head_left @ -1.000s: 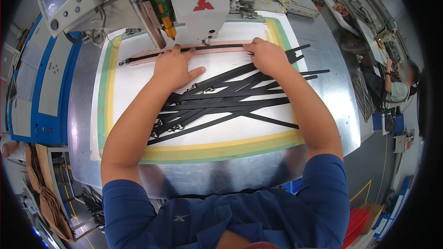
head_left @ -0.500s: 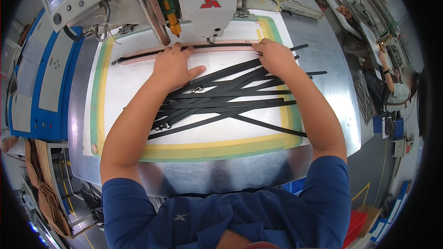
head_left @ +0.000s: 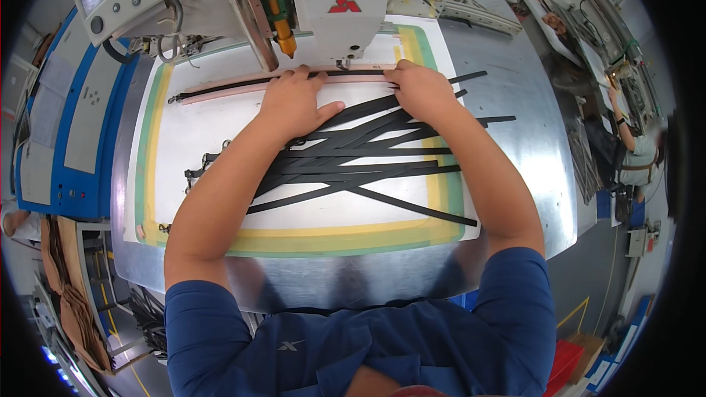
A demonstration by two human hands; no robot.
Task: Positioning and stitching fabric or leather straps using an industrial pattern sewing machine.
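A black strap (head_left: 243, 85) with a small metal clip at its left end lies along a narrow pink guide (head_left: 213, 95) on the white board (head_left: 176, 125). My left hand (head_left: 294, 99) rests over the strap's middle, fingers spread and thumb apart. Farther right, my right hand (head_left: 421, 90) has its fingers closed round the strap near the guide's right end; its fingertips are partly hidden. Just beyond the guide hangs the white sewing machine head (head_left: 340, 7). Several loose black straps (head_left: 353, 169) lie crossed on the board beneath my forearms, some with metal clips at their left ends.
A brass-coloured nozzle (head_left: 283, 33) and a metal tube (head_left: 254, 26) come down beside the machine head. Yellow and green tape borders the board, which lies on a shiny metal table (head_left: 544, 191). A blue cabinet (head_left: 70, 125) stands left; another person (head_left: 640, 158) sits far right.
The board has slid slightly left with its straps, and my right hand has gone with it. My left hand has shifted a little right along the strap.
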